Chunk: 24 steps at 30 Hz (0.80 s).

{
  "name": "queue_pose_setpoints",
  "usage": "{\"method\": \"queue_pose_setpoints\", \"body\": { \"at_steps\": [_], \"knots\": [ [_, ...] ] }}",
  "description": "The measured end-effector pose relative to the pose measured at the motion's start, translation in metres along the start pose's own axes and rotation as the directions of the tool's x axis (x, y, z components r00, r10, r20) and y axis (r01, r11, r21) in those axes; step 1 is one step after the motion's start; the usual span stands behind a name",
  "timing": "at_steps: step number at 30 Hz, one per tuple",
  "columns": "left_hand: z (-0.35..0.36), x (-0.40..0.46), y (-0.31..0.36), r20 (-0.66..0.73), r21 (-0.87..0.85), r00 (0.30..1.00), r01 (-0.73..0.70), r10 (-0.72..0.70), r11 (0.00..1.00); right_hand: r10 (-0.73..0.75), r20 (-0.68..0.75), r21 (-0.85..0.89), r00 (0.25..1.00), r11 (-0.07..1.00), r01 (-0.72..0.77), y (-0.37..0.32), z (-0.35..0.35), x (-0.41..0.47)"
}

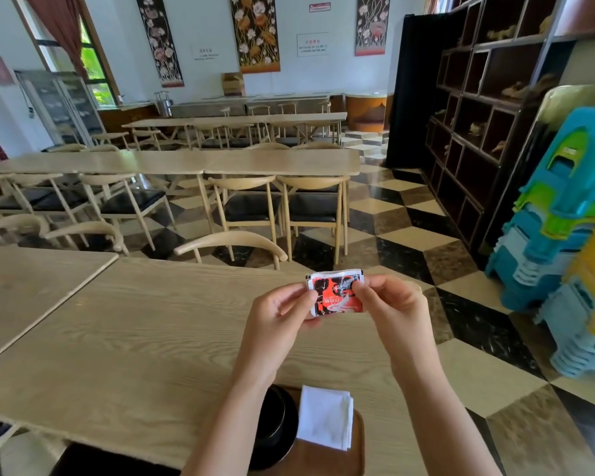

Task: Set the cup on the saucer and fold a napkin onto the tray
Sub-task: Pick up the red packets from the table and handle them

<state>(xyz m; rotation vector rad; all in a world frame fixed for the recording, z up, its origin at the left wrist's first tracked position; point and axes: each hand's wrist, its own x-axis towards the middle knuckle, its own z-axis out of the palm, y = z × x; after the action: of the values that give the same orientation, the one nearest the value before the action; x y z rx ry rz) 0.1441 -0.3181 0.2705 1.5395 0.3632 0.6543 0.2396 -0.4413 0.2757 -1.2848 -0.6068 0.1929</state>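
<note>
A: Both hands are up at centre frame. The left hand (278, 309) pinches the left edge of a small red-and-white packet (335, 293), and the right hand (390, 305) pinches its right edge, thumb on the printed face.

B: So the packet is in the air?

A: Yes, held between the two hands above the wooden table (134, 338), touching nothing else.

B: Where are the task's things?

A: Down at the bottom of the frame, between the forearms. A white napkin (325, 420), folded into a square, lies on the brown wooden tray (323, 458). Just to its left sits a dark round piece, the cup (273, 427); it is partly behind the left forearm, so I cannot tell whether a saucer is under it.

B: And around?

A: Rows of pale tables and chairs (244, 204) in the upper half, a dark shelf unit (488, 97) upper right, stacked blue and green plastic stools (557, 235) at the right edge.
</note>
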Motion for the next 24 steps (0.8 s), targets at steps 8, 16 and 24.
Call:
{"method": "queue_pose_setpoints", "body": {
  "at_steps": [8,16,24],
  "knots": [
    [-0.006,-0.013,-0.074,-0.170,0.311,0.985,0.072,-0.020,0.948,0.274,-0.007,-0.082,0.962,0.958,-0.274,0.066,-0.009,-0.025],
    [-0.018,-0.042,-0.165,-0.216,0.400,0.946,0.311,-0.241,0.862,0.573,-0.150,-0.206,0.806,0.779,-0.592,0.160,-0.018,-0.075],
    [-0.020,-0.110,-0.242,-0.259,0.429,0.890,0.455,-0.377,0.780,0.749,-0.234,-0.285,0.620,0.557,-0.780,0.230,-0.025,-0.135]
  ]
}}
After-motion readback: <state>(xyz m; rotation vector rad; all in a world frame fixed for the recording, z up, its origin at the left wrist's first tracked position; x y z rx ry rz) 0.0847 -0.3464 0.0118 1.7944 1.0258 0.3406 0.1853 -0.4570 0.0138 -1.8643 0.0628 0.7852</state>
